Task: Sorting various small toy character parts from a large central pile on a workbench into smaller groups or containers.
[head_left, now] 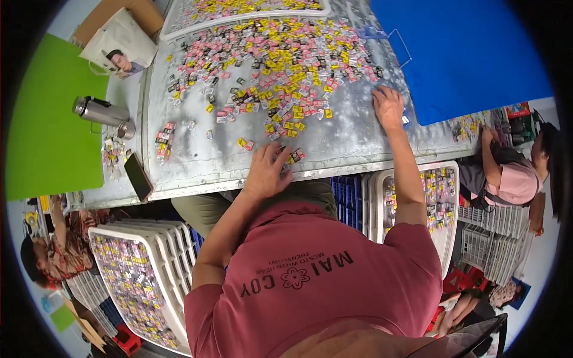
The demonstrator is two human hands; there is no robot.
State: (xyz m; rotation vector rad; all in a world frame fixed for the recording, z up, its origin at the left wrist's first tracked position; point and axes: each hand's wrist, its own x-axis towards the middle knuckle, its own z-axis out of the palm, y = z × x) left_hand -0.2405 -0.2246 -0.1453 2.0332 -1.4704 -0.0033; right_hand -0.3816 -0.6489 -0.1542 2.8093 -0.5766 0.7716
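Small flat tag-like pieces in pink, yellow, black and white [286, 89] lie scattered over the metal-topped table [340, 137]. Close to the near edge, my left hand [268, 171] has its fingers and thumb curled around one end of a short row of these pieces [295, 156]. The palm side is hidden. Farther right, my right hand [389, 107] rests on the tabletop with its fingers spread and no piece visible in it. Beside its wrist lies a small white and blue item [406, 121]. Another short row of pieces [164, 142] sits to the left.
A white tray of pieces [245, 13] stands at the far side. Blue [477, 53] and green [54, 125] panels flank the table. At left are a steel flask [101, 111], phone [138, 177] and tote bag [122, 45]. Filled trays [128, 280] stand below; people work on both sides.
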